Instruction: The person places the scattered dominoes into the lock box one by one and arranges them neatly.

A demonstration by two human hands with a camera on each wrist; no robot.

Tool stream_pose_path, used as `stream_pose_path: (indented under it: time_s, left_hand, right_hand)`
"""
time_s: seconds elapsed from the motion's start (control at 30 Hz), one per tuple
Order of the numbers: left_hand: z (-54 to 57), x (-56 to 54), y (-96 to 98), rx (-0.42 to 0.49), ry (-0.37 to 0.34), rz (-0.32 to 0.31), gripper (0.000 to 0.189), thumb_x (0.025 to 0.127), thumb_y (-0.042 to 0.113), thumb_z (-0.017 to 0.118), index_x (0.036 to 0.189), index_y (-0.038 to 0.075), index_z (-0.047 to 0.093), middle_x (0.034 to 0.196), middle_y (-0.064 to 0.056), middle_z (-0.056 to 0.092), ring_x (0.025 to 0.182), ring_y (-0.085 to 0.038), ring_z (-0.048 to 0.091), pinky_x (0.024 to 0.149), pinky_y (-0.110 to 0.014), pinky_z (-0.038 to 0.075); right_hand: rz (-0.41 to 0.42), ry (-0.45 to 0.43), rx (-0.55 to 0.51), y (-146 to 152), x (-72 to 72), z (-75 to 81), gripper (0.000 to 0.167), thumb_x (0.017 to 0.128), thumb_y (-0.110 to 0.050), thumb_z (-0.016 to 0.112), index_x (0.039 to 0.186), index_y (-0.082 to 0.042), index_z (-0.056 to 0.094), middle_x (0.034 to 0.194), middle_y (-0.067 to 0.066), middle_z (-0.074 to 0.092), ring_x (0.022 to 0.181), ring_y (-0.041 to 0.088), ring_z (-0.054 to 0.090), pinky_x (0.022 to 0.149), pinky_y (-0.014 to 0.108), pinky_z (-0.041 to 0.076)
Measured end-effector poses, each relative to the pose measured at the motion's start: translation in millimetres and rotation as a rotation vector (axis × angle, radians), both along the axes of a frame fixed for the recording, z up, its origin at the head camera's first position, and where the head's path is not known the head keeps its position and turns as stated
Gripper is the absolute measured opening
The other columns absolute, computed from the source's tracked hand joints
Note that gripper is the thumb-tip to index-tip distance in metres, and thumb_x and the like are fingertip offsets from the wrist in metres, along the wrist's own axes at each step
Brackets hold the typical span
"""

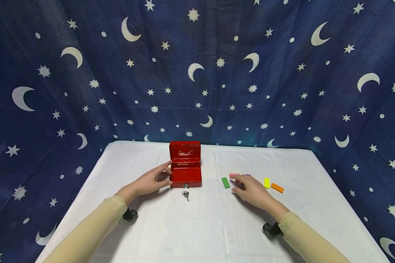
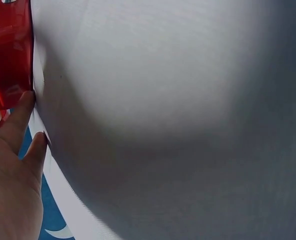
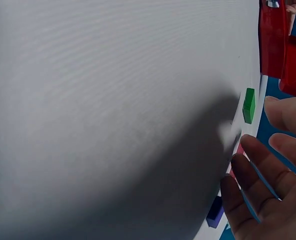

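Note:
A red metal cash box [image 1: 185,175] stands on the table with its lid [image 1: 185,150] raised at the back; a small key [image 1: 187,198] hangs from the lock at its front. Against the box's left side rest the fingertips and thumb of my left hand [image 1: 148,180], fingers spread. My right hand [image 1: 254,191] hovers with loosely bent fingers over small coloured blocks, holding nothing. Left of it lies a green block [image 1: 225,182]. Behind its fingers, partly hidden, are a pink block [image 1: 234,175] and a purple block [image 3: 215,212].
To the right of the right hand lie a yellow block [image 1: 267,182] and an orange block [image 1: 277,188]. A white cloth [image 1: 197,230] covers the table. Behind it hangs a dark blue curtain [image 1: 217,91] with moons and stars.

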State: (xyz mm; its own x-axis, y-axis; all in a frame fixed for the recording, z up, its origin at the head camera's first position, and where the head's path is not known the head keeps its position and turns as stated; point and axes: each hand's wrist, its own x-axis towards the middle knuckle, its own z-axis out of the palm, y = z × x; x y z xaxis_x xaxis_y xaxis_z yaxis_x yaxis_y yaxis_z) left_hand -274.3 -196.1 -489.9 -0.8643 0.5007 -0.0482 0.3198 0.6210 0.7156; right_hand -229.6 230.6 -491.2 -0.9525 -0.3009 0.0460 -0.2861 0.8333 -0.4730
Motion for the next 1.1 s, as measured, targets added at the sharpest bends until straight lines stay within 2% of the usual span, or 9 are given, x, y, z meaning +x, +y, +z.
stream_pose_path:
  time_s: [0.13, 0.23, 0.37, 0.63, 0.87, 1.1]
  left_hand:
    - [0.9, -0.2, 0.8, -0.023, 0.016, 0.003, 0.027, 0.095, 0.043, 0.072, 0.114, 0.028, 0.058, 0.168, 0.014, 0.021, 0.148, -0.019, 0.036, 0.119, -0.053, 0.029]
    - [1.5, 0.0, 1.3, -0.023, 0.028, -0.012, 0.025, 0.096, 0.042, 0.07, 0.113, 0.028, 0.058, 0.168, 0.011, 0.022, 0.15, -0.022, 0.032, 0.119, -0.054, 0.029]
    - [2.0, 0.2, 1.5, -0.009, 0.026, -0.02, 0.024, 0.097, 0.041, 0.07, 0.113, 0.027, 0.059, 0.168, 0.009, 0.023, 0.15, -0.024, 0.033, 0.118, -0.055, 0.029]
    - [-0.2, -0.7, 0.9, 0.01, 0.017, -0.007, 0.027, 0.095, 0.042, 0.072, 0.112, 0.027, 0.058, 0.168, 0.008, 0.023, 0.151, -0.024, 0.03, 0.119, -0.055, 0.026]
    - [-0.6, -0.8, 0.8, 0.051, -0.007, -0.012, 0.031, 0.095, 0.042, 0.073, 0.114, 0.024, 0.057, 0.168, 0.006, 0.024, 0.15, -0.024, 0.032, 0.12, -0.056, 0.025]
    - [-2.6, -1.6, 0.5, 0.053, 0.013, -0.013, 0.032, 0.095, 0.04, 0.072, 0.116, 0.024, 0.054, 0.167, 0.005, 0.027, 0.147, -0.024, 0.039, 0.119, -0.056, 0.028]
  right_hand:
    - [0.008, -0.007, 0.015, -3.3, -2.9, -1.3, 0.055, 0.093, -0.026, 0.077, 0.144, -0.017, 0.06, 0.107, -0.007, 0.067, 0.094, 0.011, 0.058, 0.087, 0.039, 0.051]
    - [0.0, -0.023, 0.022, -5.8, -4.3, -0.4, 0.055, 0.092, -0.025, 0.078, 0.143, -0.017, 0.06, 0.107, -0.007, 0.067, 0.095, 0.012, 0.058, 0.089, 0.04, 0.051]
    - [-0.014, -0.051, 0.048, -8.8, -6.3, 1.0, 0.055, 0.092, -0.025, 0.078, 0.144, -0.018, 0.06, 0.103, -0.008, 0.064, 0.094, 0.013, 0.055, 0.09, 0.039, 0.05]
    - [-0.015, -0.099, 0.095, -13.1, -13.4, 3.0, 0.054, 0.092, -0.026, 0.076, 0.144, -0.02, 0.06, 0.089, -0.006, 0.056, 0.085, 0.016, 0.051, 0.077, 0.037, 0.044]
    - [-0.005, -0.122, 0.121, -16.5, -19.4, 4.7, 0.054, 0.092, -0.026, 0.076, 0.143, -0.019, 0.06, 0.088, -0.003, 0.055, 0.082, 0.017, 0.049, 0.072, 0.038, 0.042]
    - [0.0, -0.14, 0.134, -18.6, -21.4, 4.4, 0.054, 0.093, -0.026, 0.076, 0.144, -0.02, 0.06, 0.089, -0.002, 0.054, 0.082, 0.017, 0.049, 0.069, 0.036, 0.041]
